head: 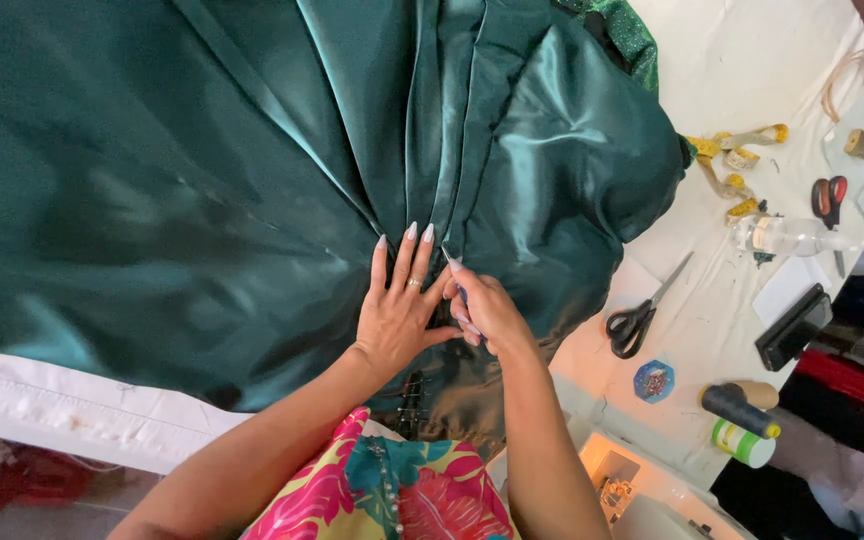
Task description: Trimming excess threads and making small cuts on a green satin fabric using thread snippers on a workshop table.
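Green satin fabric (252, 170) covers the table under your hands: your left hand (397, 310) lies flat, fingers spread, on the pleats; your right hand (487, 310) pinches closed beside it; black scissors (642, 315) lie beyond

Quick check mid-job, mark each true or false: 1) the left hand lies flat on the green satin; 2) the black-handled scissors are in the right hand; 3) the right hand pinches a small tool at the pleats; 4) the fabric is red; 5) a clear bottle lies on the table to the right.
1) True: the left hand lies spread flat on the green satin fabric.
2) False: the black-handled scissors lie on the table, apart from both hands.
3) True: the right hand pinches a small thin tool where the pleats gather; its kind is too small to tell.
4) False: the fabric is dark green.
5) True: the clear bottle lies on its side there.
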